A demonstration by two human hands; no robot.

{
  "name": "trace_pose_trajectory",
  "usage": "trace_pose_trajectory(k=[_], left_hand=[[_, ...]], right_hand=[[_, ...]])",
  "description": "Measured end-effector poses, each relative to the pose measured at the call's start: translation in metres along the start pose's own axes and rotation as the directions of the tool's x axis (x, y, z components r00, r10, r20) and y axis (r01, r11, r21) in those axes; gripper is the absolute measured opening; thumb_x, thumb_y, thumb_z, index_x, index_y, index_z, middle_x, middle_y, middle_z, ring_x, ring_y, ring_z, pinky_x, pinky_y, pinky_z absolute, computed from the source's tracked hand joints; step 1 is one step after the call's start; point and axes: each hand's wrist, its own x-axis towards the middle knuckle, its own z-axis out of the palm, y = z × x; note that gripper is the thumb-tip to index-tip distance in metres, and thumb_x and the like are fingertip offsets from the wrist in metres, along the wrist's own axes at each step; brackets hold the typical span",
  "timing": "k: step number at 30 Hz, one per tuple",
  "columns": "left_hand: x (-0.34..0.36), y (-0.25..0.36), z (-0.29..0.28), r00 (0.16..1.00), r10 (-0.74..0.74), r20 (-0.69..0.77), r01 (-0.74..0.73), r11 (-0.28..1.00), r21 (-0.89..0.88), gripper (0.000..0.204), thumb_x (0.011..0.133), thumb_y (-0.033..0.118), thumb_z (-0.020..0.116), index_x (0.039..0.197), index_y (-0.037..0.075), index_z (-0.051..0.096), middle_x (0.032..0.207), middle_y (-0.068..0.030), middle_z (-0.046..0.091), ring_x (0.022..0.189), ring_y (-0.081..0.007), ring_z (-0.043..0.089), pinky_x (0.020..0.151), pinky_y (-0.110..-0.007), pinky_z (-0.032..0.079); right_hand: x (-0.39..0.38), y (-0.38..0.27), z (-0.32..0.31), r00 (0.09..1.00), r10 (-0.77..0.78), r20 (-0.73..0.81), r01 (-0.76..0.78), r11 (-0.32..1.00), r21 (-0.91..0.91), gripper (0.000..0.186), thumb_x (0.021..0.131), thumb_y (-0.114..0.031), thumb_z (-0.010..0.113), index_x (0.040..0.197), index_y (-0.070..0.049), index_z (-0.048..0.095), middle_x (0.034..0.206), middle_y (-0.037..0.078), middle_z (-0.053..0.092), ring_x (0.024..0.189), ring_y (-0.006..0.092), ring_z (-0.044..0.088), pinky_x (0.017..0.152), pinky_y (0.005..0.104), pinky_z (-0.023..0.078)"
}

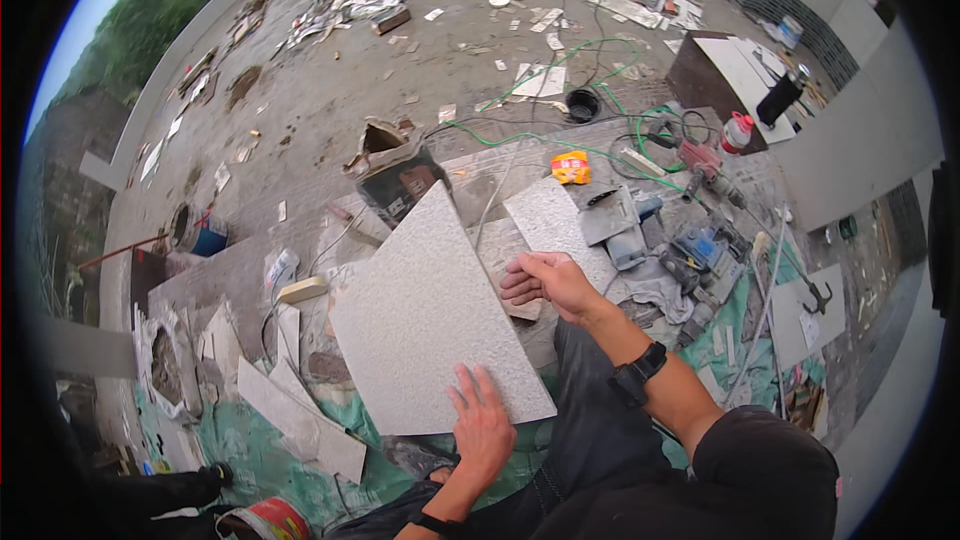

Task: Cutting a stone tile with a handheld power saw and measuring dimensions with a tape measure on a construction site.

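A square, speckled pale stone tile (420, 305) lies tilted across the middle. My left hand (480, 410) rests flat on its lower part with fingers spread. My right hand (540, 285) is beside the tile's right edge, fingers loosely curled together, with nothing visible in them. Behind it lies a second speckled piece (560, 220). To the right are a grey-and-blue power tool (620, 225), another blue tool (700, 255) and a red drill (705, 165). A dark, open-topped container (405, 195) stands behind the tile.
Cut offcuts (300, 415) lie on green sheeting (240, 440). A torn sack (170, 370), buckets (195, 230), green cable (485, 135), an orange packet (570, 167) and a board-topped box (700, 80) surround me. A dark-clad leg (160, 485) shows at lower left. Rubble covers the concrete beyond.
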Motion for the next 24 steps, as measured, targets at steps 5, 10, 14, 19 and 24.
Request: trace_pose_trajectory(k=[5, 10, 14, 19, 24], left_hand=[[0.007, 0.011, 0.006, 0.999, 0.03, 0.035, -0.03, 0.999, -0.012, 0.097, 0.07, -0.004, 0.066, 0.153, -0.012, 0.018, 0.158, -0.0405, 0.018, 0.133, -0.069, 0.034, 0.089, -0.059, 0.055], [0.01, 0.004, 0.009, 0.999, 0.013, 0.042, -0.013, 1.0, -0.006, 0.1, 0.067, -0.003, 0.068, 0.152, -0.016, 0.015, 0.159, -0.0403, 0.015, 0.136, -0.0672, 0.032, 0.1, -0.058, 0.05], [0.008, -0.006, 0.012, 0.997, -0.003, 0.079, 0.0, 0.999, 0.037, 0.101, 0.066, -0.001, 0.069, 0.149, -0.02, 0.015, 0.158, -0.0422, 0.015, 0.136, -0.0672, 0.032, 0.102, -0.056, 0.05], [0.013, 0.001, 0.011, 0.991, 0.034, 0.132, -0.03, 0.999, -0.032, 0.099, 0.067, -0.001, 0.068, 0.148, -0.023, 0.016, 0.158, -0.0435, 0.014, 0.136, -0.0668, 0.032, 0.1, -0.054, 0.052], [0.01, -0.006, 0.006, 0.994, 0.013, 0.112, -0.016, 0.999, 0.028, 0.096, 0.068, -0.002, 0.068, 0.147, -0.024, 0.018, 0.156, -0.0448, 0.017, 0.136, -0.0658, 0.034, 0.094, -0.051, 0.057]], right_hand=[[-0.012, -0.016, -0.19, 0.545, -0.699, -0.463, 0.072, 0.589, -0.805, 0.021, 0.09, -0.019, 0.066, 0.089, 0.001, 0.066, 0.076, 0.016, 0.071, 0.07, 0.0252, 0.072, 0.063, 0.0385, 0.056], [0.032, -0.053, -0.355, 0.385, -0.815, -0.434, -0.475, 0.228, -0.85, 0.032, 0.09, -0.031, 0.062, 0.101, -0.001, 0.065, 0.105, 0.026, 0.069, 0.089, 0.0427, 0.068, 0.083, 0.0484, 0.053], [0.084, -0.037, -0.397, 0.473, -0.31, -0.824, -0.335, 0.802, -0.494, 0.04, 0.092, -0.031, 0.063, 0.118, 0.0, 0.062, 0.114, 0.021, 0.067, 0.095, 0.0397, 0.069, 0.084, 0.0542, 0.056], [0.075, -0.047, -0.424, 0.492, -0.087, -0.866, -0.081, 0.986, -0.145, 0.036, 0.086, -0.013, 0.063, 0.119, 0.001, 0.059, 0.108, 0.017, 0.067, 0.089, 0.0355, 0.069, 0.075, 0.059, 0.057], [0.05, -0.017, -0.342, 0.626, -0.109, -0.772, 0.229, 0.972, 0.049, 0.025, 0.083, -0.01, 0.064, 0.105, -0.001, 0.057, 0.102, 0.019, 0.063, 0.084, 0.0327, 0.065, 0.074, 0.0566, 0.057]])
